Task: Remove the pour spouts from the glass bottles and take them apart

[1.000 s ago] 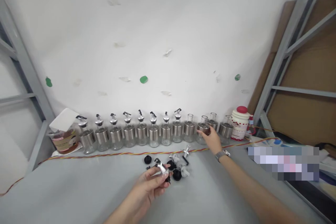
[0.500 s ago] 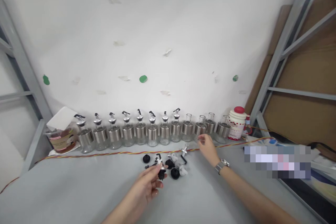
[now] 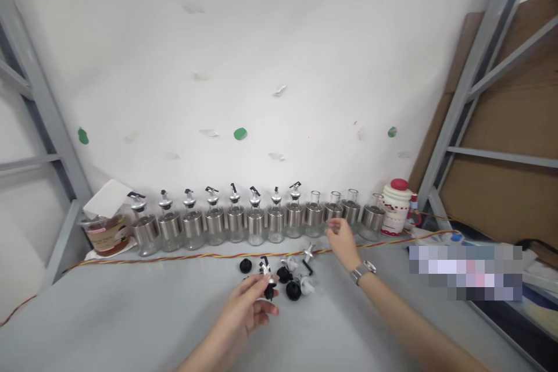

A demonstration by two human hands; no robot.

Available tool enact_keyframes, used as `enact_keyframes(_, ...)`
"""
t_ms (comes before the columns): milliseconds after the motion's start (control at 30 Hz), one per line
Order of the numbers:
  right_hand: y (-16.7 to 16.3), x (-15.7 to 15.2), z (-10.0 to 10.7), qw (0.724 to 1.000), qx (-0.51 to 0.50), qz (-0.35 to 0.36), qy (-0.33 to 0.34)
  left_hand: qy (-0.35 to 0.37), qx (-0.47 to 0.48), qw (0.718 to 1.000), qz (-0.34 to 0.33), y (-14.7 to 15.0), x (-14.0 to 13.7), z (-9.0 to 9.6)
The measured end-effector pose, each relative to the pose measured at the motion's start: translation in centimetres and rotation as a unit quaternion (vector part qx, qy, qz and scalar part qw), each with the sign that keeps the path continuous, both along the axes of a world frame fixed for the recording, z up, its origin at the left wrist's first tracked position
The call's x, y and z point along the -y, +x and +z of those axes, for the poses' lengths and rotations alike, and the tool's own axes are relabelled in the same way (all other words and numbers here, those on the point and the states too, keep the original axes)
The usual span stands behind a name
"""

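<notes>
Pinched between the thumb and fingers of my left hand [image 3: 250,302] is a pour spout [image 3: 267,282] with a silver body, black flip lid and black stopper end. My right hand [image 3: 343,241], wearing a watch, has its fingers bent at the lower body of an oil bottle [image 3: 333,210] of glass with a steel sleeve and an uncovered neck. The hand hides the bottle's base. Loose black and clear caps [image 3: 293,289] and a silver spout [image 3: 308,253] lie beside my left hand.
Along the wall stand several bottles with spouts [image 3: 215,226], then a few uncovered ones [image 3: 373,218]. A cream jar with a red lid [image 3: 396,209] closes the row's right end, a tea cup [image 3: 108,238] its left. A twisted red-yellow wire [image 3: 174,257] crosses the table.
The view has shifted slightly. My right hand has moved a little left, and the bottle at its fingers sits slightly closer to its left neighbour. My left hand still holds the spout.
</notes>
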State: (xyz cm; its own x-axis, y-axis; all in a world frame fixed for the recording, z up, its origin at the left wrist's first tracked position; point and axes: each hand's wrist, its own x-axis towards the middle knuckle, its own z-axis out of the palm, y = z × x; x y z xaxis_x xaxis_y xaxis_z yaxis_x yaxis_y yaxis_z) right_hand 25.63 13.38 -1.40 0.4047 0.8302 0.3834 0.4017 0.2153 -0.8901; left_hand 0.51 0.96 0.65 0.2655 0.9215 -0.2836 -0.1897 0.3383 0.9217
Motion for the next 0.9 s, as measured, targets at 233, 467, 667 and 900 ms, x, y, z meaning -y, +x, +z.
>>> enact_keyframes(233, -6.5, 8.2, 3.4, 0.971, -0.064, 0.229, 0.001, 0.365, -0.318, 0.87, 0.095, -0.5, 0.1, -2.7)
enact_keyframes(467, -8.9, 11.7, 1.4, 0.937, -0.028, 0.347, -0.042, 0.435, -0.41, 0.798, 0.072, -1.0, 0.0, -2.7)
enact_keyframes(667, -8.9, 12.2, 1.5, 0.938, 0.043, 0.341, -0.034, 0.434, -0.407, 0.802, 0.044, -0.8, 0.3, -2.9)
enact_keyframes(900, -9.3, 13.2, 1.8, 0.934, 0.087, 0.345, -0.031, 0.425, -0.425, 0.797, 0.064, -1.1, 0.1, -3.5)
